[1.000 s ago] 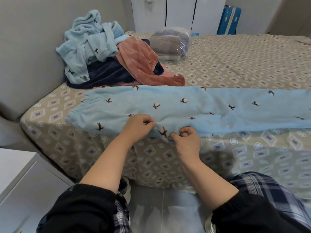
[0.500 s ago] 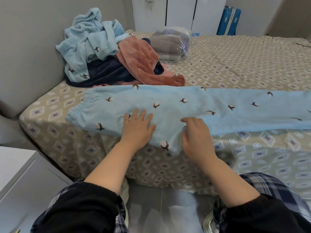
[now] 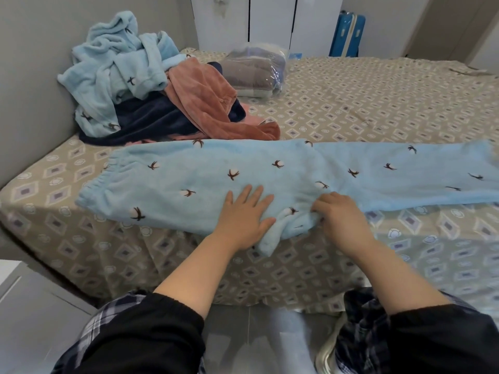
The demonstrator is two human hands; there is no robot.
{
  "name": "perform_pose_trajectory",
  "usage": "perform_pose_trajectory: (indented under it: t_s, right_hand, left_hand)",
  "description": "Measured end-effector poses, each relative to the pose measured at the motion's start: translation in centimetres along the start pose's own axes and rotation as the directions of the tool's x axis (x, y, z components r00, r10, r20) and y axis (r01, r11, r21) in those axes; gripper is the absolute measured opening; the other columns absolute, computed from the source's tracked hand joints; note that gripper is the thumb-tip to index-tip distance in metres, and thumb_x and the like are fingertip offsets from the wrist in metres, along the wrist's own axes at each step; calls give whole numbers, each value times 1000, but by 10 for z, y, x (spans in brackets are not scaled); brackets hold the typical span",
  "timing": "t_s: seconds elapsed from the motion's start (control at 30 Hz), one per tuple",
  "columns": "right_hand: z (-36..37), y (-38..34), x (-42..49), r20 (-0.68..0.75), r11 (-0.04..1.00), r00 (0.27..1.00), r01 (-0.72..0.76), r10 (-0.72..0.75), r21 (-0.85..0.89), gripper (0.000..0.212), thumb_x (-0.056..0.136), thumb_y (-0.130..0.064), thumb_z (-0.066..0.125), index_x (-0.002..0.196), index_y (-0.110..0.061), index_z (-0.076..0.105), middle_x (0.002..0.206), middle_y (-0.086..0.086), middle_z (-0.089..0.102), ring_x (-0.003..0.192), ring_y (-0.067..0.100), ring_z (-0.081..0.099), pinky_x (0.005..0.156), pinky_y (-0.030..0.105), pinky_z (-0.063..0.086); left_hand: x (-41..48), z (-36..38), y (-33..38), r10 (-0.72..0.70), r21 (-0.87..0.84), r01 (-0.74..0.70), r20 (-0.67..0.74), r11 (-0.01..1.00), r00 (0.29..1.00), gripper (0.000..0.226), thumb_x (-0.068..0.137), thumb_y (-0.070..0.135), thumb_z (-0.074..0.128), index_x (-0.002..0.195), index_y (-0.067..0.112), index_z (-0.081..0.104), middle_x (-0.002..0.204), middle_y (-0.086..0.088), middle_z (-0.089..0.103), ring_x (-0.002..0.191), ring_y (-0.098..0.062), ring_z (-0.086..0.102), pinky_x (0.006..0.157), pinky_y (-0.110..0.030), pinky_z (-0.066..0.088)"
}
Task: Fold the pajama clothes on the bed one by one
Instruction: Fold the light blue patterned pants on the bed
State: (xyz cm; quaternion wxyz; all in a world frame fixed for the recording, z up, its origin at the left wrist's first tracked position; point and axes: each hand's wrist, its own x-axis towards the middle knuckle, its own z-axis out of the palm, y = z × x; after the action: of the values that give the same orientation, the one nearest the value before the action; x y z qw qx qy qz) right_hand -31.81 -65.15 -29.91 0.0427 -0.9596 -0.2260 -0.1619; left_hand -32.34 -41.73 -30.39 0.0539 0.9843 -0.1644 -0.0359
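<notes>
Light blue pajama pants (image 3: pixel 270 182) with small brown-and-white flower prints lie flat across the near edge of the bed (image 3: pixel 378 109), waistband at the left, legs running off to the right. My left hand (image 3: pixel 244 220) presses flat on the pants with fingers spread. My right hand (image 3: pixel 337 217) has its fingers curled into the crotch flap, which hangs over the bed's edge. A pile of unfolded pajamas sits at the back left: a light blue top (image 3: pixel 116 71), a navy piece (image 3: pixel 151 122) and a rust-pink piece (image 3: pixel 210 103).
A clear plastic bag of folded grey fabric (image 3: pixel 256 71) lies behind the pile. White wardrobe doors (image 3: pixel 270 20) and a blue suitcase (image 3: pixel 348 33) stand beyond the bed. A grey headboard (image 3: pixel 32 76) is on the left, a white cabinet (image 3: pixel 24 306) at lower left.
One second ago both hands pinched the crotch flap. The left hand has since flattened onto the pants. The right hand flattened, then curled its fingers into the flap again.
</notes>
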Motion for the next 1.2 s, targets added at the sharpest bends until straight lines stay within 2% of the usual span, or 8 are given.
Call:
perform_pose_trajectory:
  t_s: [0.17,0.27,0.4,0.57,0.83,0.97,1.1,1.2]
  right_hand:
    - [0,38,-4,-110,973,970,-225,218,-54,36,41,16,66,69,-4,55,69,12,48,62,30,44,58,33,25]
    - [8,45,-7,-145,957,952,-282,271,-65,53,44,4,75,94,-3,61,98,18,56,86,38,51,71,40,36]
    - [6,77,-8,-36,905,913,-408,406,-123,64,63,1,69,125,-5,54,128,19,53,113,41,48,100,51,31]
    - [3,121,-21,53,830,829,-558,557,5,51,73,1,63,124,-3,57,120,22,61,111,40,53,98,47,32]
    - [4,152,-15,247,743,712,-667,658,-55,55,90,-19,40,145,-14,31,154,8,29,142,25,25,112,55,18]
    - [-22,175,-6,560,693,621,-712,549,111,67,90,-3,41,152,-16,19,160,7,13,146,24,13,117,47,15]
    - [-55,160,21,420,408,723,-669,548,621,69,81,16,35,142,-15,43,152,4,35,141,18,29,100,26,31]
    - [-35,119,47,242,751,880,-476,409,458,46,101,-11,38,146,-18,37,156,4,28,143,20,25,112,29,20]
  left_hand:
    - [7,-1,-6,-19,-63,18,-3,998,1000,53,103,47,23,153,35,14,162,9,2,149,-14,-3,119,-49,-2]
    - [7,0,-1,-41,-96,38,-31,995,999,49,104,43,23,151,32,23,162,9,7,149,-13,0,119,-49,-1]
    - [13,1,9,-114,-169,97,-95,981,989,43,104,40,26,139,23,43,160,6,20,148,-16,7,117,-54,2]
    - [43,1,35,-244,-218,205,-166,954,955,38,101,38,33,113,10,54,132,-7,51,133,-26,34,114,-53,18]
    - [114,4,70,-98,-121,99,15,988,995,57,101,48,20,154,30,10,163,-3,-2,149,-25,-5,117,-55,0]
    - [120,13,63,-40,-76,37,-35,996,999,58,100,50,19,154,33,6,163,0,-4,149,-21,-8,117,-52,-3]
    - [120,20,62,-29,-76,22,-94,997,995,59,101,49,21,155,31,7,163,2,-2,149,-18,-7,118,-49,-2]
    - [122,20,61,-51,-107,40,-105,993,993,64,100,50,24,155,22,6,163,3,-2,149,-15,-7,119,-46,-3]
